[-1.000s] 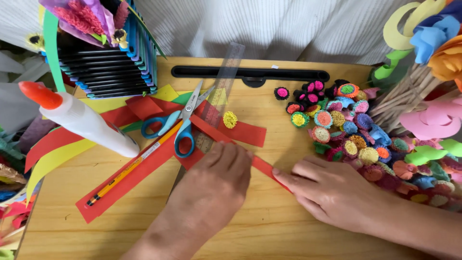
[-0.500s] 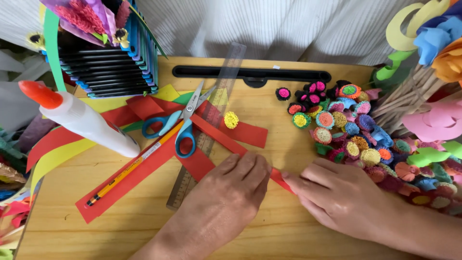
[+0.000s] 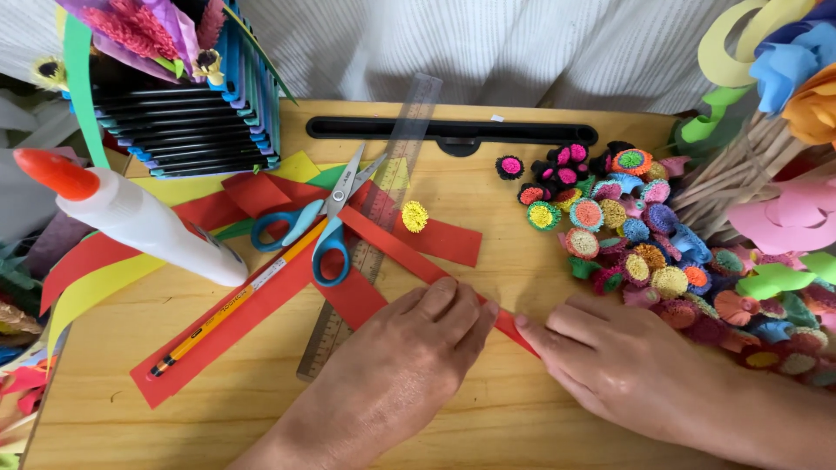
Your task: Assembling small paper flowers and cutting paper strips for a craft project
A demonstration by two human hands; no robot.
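Both hands lay low on the wooden table [image 3: 522,287], near its front edge, pressed on one narrow red paper strip [image 3: 409,254] that ran from the far left down toward the near right. The left hand [image 3: 409,352] lay palm down with its fingers closed together and flat over the strip, covering part of it. The right hand [image 3: 610,357] came in from the right, its fingertips bunched and pinching the strip's near end, which showed as a red sliver between the two hands. Just left of the left hand a clear ruler [image 3: 383,200] lay slanted across the table, its far end reaching a black bar [image 3: 453,132]. Blue-handled scissors [image 3: 318,222] rested on the red paper, slightly open, beside a yellow pencil [image 3: 235,305]. A white glue bottle [image 3: 131,218] with an orange cap lay at the left. To the far right, a heap of small rolled paper flowers [image 3: 627,235] in many colours sat well apart from the left hand, close above the right.
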